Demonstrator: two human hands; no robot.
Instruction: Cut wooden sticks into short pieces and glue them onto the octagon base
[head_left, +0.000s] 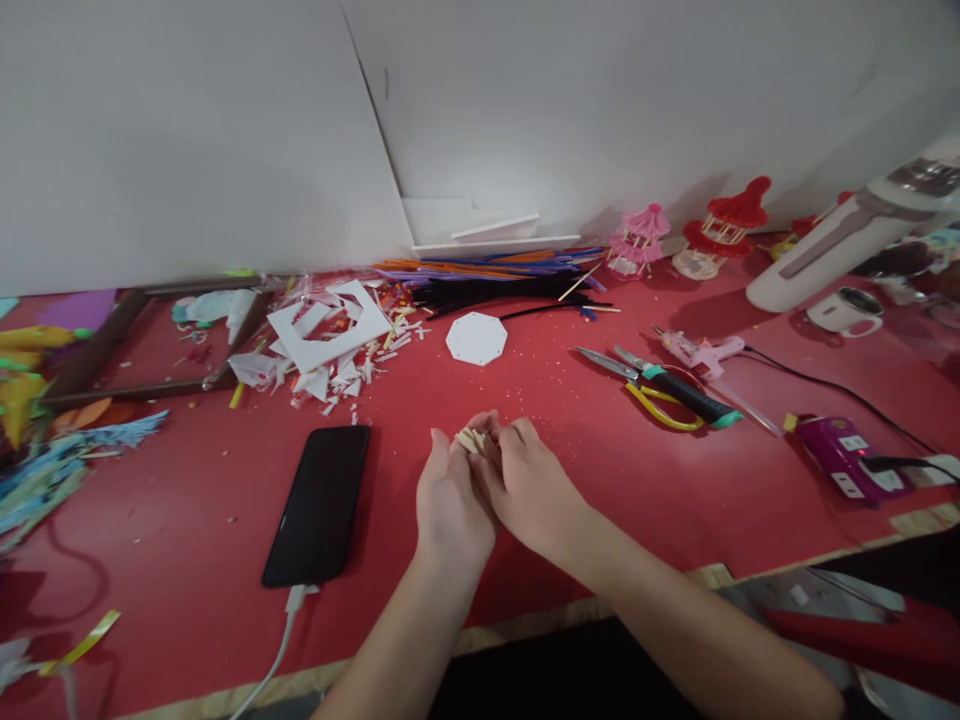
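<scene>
My left hand [454,500] is cupped, palm up, around a small bunch of short pale wooden sticks [471,440]. Against it, my right hand [529,485] is closed, its fingers in among the same sticks; the lower ends are hidden by the hands. Just beyond them on the red table lies a white octagonal board [477,338] with small holes near its corners. A black phone [318,506] on a white cable rests left of my left hand. Scissors [609,362] and yellow-and-black-handled pliers [675,395] lie to the right.
White board scraps [330,335] and pipe cleaners [502,280] lie at the back. A pink glue gun [701,352], purple power strip [851,460], mug [846,312] and leaning bottle [840,240] occupy the right. Pink [639,240] and red [724,230] small pavilions stand by the wall.
</scene>
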